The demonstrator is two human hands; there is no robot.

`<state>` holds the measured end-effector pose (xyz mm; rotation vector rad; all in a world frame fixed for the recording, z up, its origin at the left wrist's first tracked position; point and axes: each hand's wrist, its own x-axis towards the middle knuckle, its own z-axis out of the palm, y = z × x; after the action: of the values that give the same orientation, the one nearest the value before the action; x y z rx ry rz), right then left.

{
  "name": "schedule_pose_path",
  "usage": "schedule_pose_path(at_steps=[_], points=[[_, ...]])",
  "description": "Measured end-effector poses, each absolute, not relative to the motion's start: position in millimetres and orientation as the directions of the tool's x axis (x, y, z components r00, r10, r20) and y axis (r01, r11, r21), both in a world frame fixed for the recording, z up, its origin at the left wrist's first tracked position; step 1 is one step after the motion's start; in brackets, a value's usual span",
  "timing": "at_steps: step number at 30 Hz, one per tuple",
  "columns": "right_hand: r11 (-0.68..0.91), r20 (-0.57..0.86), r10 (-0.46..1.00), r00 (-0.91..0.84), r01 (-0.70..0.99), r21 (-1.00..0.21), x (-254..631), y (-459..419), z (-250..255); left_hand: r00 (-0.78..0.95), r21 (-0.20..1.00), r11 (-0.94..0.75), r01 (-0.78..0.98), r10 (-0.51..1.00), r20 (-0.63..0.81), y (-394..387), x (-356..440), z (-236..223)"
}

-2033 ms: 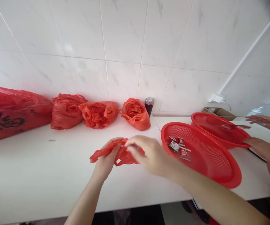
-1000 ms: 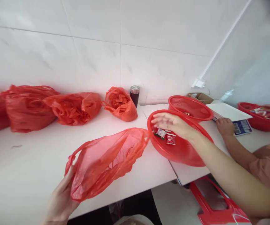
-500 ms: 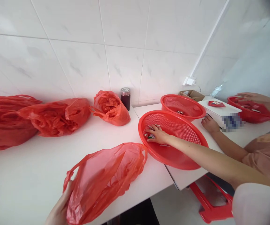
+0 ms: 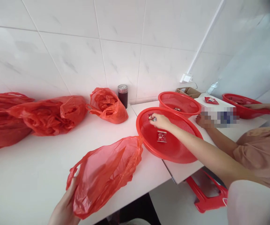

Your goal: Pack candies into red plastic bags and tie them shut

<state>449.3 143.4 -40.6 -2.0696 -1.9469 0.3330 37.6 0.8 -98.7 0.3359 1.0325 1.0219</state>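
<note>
My left hand (image 4: 66, 200) grips the near left edge of a red plastic bag (image 4: 106, 172), whose mouth gapes upward above the white table. My right hand (image 4: 161, 121) is closed around a few small wrapped packets (image 4: 152, 118), over the far left side of a red perforated basket (image 4: 169, 156); how many it holds cannot be made out. On the basket's floor lies one red-and-white wrapped packet (image 4: 162, 136), just below my right wrist. The bag's right end reaches close to the basket's left rim.
Tied or crumpled red bags (image 4: 52, 115) line the wall, with an upright one (image 4: 108, 106) beside a dark flask (image 4: 123, 96). Behind stands a second basket (image 4: 179, 103). At right, a co-worker's hand (image 4: 256, 107) rests at another red basket (image 4: 242, 109). A red stool (image 4: 205, 200) stands below.
My right hand has gathered small packets and lifted them from the basket's floor, uncovering one packet there. My left hand still holds the bag. The co-worker's far hand has lowered.
</note>
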Motion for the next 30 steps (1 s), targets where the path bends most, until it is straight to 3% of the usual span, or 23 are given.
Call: schedule_pose_path(at_steps=[3, 5, 6, 8, 11, 13, 15, 17, 20, 22, 23, 26, 28, 30], points=[[0.03, 0.037, 0.999, -0.008, 0.768, -0.639, 425.5, 126.4, 0.2, 0.135, 0.6, 0.561, -0.57, 0.784, -0.606, -0.8, 46.3, -94.1], [0.108, 0.067, 0.99, -0.125, 0.358, -0.927, 388.7, 107.0, 16.0, 0.157, 0.599, 0.564, -0.569, 0.789, -0.594, -0.8, 53.2, -94.0], [0.115, 0.089, 0.98, -0.176, 0.143, -0.983, 366.1, 96.0, 17.8, 0.168, 0.602, 0.561, -0.568, 0.795, -0.582, -0.5, 56.9, -94.4], [0.068, 0.099, 0.962, -0.256, -0.128, -0.989, 319.5, 75.1, 7.7, 0.193, 0.608, 0.554, -0.569, 0.809, -0.556, -0.1, 64.3, -94.9], [-0.132, -0.037, 0.934, -0.354, -0.25, -0.959, 267.8, 54.9, -32.2, 0.182, 0.617, 0.502, -0.606, 0.842, -0.507, -0.7, 72.0, -91.8], [-0.252, -0.176, 0.916, -0.361, -0.176, -0.952, 253.7, 51.3, -61.6, 0.11, 0.653, 0.41, -0.637, 0.886, -0.45, -2.9, 72.7, -87.2], [-0.28, -0.28, 0.894, -0.351, 0.052, -0.959, 253.0, 53.5, -82.7, 0.027, 0.7, 0.316, -0.641, 0.92, -0.391, -6.6, 70.0, -82.2], [-0.159, -0.293, 0.895, -0.338, 0.372, -0.915, 258.1, 57.1, -90.7, -0.013, 0.724, 0.263, -0.637, 0.936, -0.352, -11.3, 66.4, -78.1], [0.135, -0.193, 0.914, -0.358, 0.714, -0.687, 264.8, 58.5, -77.1, -0.016, 0.732, 0.242, -0.637, 0.945, -0.326, -18.1, 64.0, -74.0], [0.272, -0.121, 0.904, -0.409, 0.771, -0.576, 269.6, 56.8, -54.0, -0.019, 0.747, 0.236, -0.622, 0.949, -0.316, -21.1, 64.3, -72.0], [0.313, -0.091, 0.894, -0.44, 0.755, -0.576, 274.0, 56.5, -39.9, -0.024, 0.756, 0.234, -0.612, 0.949, -0.313, -22.0, 64.5, -71.3], [0.348, -0.014, 0.863, -0.505, 0.615, -0.708, 303.1, 63.7, 1.5, -0.064, 0.782, 0.229, -0.579, 0.944, -0.323, -22.3, 62.7, -71.3], [0.309, 0.023, 0.906, -0.423, 0.623, -0.718, 336.6, 76.6, 16.8, -0.113, 0.804, 0.224, -0.55, 0.935, -0.337, -21.5, 59.3, -73.5], [0.198, 0.016, 0.973, -0.229, 0.804, -0.561, 375.7, 90.5, 14.5, -0.154, 0.841, 0.21, -0.499, 0.933, -0.325, -21.1, 55.1, -77.2]])
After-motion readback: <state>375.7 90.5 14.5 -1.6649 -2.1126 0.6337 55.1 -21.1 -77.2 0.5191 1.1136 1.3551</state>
